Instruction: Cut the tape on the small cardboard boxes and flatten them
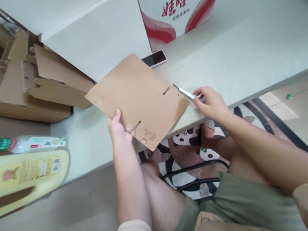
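A flat piece of brown cardboard (pixel 130 92) with two dark slots and a small printed block is held tilted over the table's front edge. Its lower left edge is gripped by my left hand (pixel 118 129), thumb on top and the other fingers hidden underneath. Just beyond the right corner of the cardboard, my right hand (pixel 211 102) is closed around a slim, pale-handled craft knife (pixel 185 92). The knife's dark tip points up and left, close to the cardboard's edge; whether it touches cannot be made out.
A smartphone (pixel 156 59) lies behind the cardboard, near a white and red carton (pixel 179 15). Folded cardboard boxes (pixel 55 81) stand at the left. A plastic bottle (pixel 23 143) and a yellow jug (pixel 39 173) lie on the table (pixel 245 48) at its left end.
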{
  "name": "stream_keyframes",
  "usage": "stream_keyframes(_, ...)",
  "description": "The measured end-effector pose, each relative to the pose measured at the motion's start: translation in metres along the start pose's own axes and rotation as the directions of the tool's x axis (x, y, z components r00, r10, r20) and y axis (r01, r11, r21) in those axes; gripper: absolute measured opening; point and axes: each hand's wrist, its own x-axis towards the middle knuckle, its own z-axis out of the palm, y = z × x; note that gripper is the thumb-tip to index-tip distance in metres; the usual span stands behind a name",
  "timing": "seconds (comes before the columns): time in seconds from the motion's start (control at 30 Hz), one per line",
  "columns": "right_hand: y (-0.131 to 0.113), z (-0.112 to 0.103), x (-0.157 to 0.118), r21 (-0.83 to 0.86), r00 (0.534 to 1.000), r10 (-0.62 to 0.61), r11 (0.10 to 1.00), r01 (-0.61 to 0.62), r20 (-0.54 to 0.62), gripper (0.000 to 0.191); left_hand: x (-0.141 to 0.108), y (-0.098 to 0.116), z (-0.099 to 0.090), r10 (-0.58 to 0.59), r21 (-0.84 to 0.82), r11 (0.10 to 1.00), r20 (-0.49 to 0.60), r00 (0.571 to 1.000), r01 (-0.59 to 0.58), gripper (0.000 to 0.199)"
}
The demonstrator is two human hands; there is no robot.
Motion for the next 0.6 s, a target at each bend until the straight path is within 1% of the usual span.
stream_keyframes(0.2,-0.0004,-0.0006,0.0,0.007,1.0,0.005,1.0,-0.005,-0.001,0.023,0.0004,-0.0004,-0.0004,0.021,-0.011,1.0,0.021,1.0,-0.02,0.023)
stream_keyframes(0.33,-0.0004,-0.0006,-0.0002,0.012,1.0,-0.005,1.0,0.005,-0.005,0.021,0.0018,-0.0004,-0.002,0.009,0.02,1.0,0.052,0.999,-0.01,0.022)
stream_keyframes(0.47,-0.0022,-0.0008,-0.0002,-0.003,1.0,0.005,1.0,-0.005,0.023,0.025,0.0002,0.0006,-0.002,-0.035,0.042,0.999,0.103,0.994,0.03,0.019)
stream_keyframes(0.6,-0.0044,-0.0011,-0.0013,0.013,0.995,-0.008,1.0,0.007,0.095,0.031,-0.0059,0.0033,0.0031,-0.124,0.074,0.99,0.081,0.989,0.118,0.014)
